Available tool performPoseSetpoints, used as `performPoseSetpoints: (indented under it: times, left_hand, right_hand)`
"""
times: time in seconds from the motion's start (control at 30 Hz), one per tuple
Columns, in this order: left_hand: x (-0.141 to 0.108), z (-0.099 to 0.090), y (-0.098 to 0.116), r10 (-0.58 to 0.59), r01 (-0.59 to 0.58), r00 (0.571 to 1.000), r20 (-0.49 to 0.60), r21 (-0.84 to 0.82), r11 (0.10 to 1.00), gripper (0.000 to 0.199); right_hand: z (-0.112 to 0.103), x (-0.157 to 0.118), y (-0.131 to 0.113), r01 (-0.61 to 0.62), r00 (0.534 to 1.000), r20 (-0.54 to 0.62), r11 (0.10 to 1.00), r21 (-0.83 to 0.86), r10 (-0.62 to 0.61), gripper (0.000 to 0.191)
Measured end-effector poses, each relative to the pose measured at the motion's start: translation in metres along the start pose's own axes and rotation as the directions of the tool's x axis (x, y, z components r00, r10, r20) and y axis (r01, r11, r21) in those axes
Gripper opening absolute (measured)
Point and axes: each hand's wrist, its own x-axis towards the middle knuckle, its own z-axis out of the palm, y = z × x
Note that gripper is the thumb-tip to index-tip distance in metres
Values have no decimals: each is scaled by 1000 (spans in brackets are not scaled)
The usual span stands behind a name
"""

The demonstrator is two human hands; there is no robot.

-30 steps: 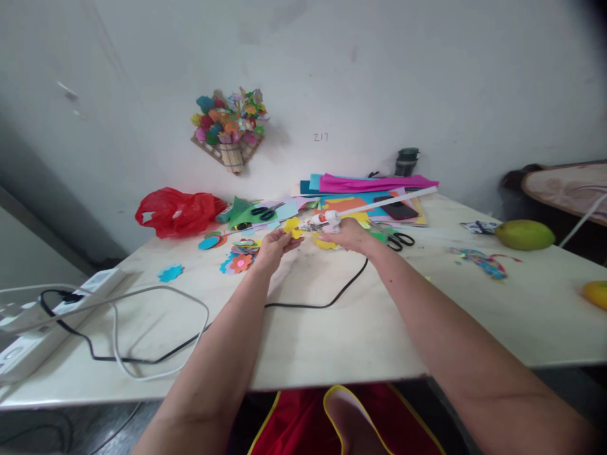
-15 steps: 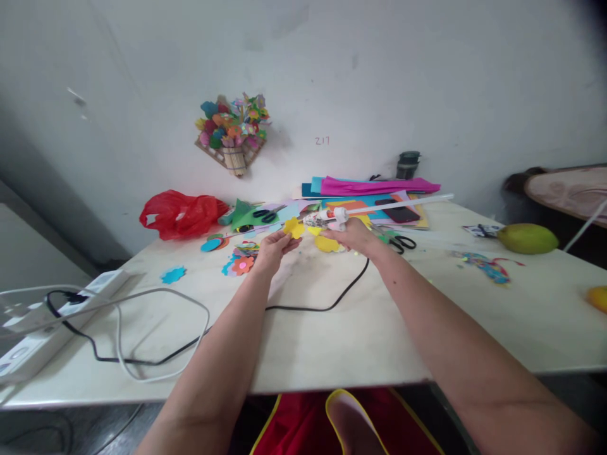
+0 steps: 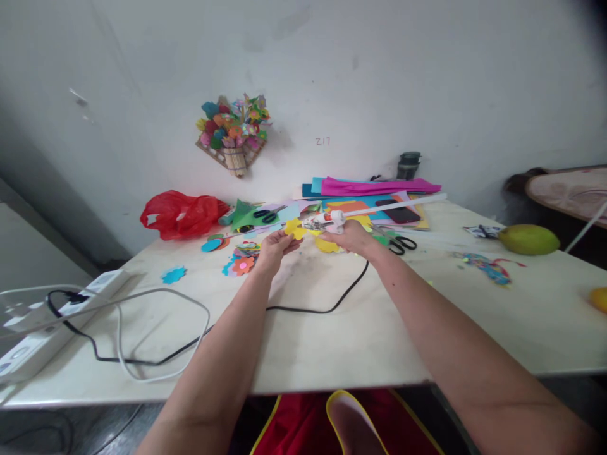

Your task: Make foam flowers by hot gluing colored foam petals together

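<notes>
Now | yellow flower (image 3: 294, 228), scalloped | left hand (image 3: 275, 248) pinching it | right hand (image 3: 353, 239) gripping white glue gun (image 3: 326, 220)

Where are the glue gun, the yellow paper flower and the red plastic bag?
Glue gun (image 3: 324, 220): head view, on its white body.
Yellow paper flower (image 3: 294, 229): head view, on its petals.
Red plastic bag (image 3: 183, 215): head view, on its crumpled middle.

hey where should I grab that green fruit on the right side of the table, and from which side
Probably around the middle of the green fruit, from above, fingers on its near and far sides. It lies lengthwise left to right, so that spans its shorter width; the small packet crowds its left end.
</notes>
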Motion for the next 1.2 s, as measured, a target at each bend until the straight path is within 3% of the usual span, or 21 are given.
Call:
performPoseSetpoints:
  times: [0.67, 1.2]
  left_hand:
    - [-1, 1, 1, 6, -6, 1000, -3, -5, 1000, 29]
    - [-2, 2, 3, -3, 3, 1000, -9, -20, 1000, 28]
  right_hand:
    - [1, 0, -1, 39, 999, 12, 994, -106, -38, 28]
    - [-1, 0, 0, -29, 999, 18, 1000, 7, 29, 30]
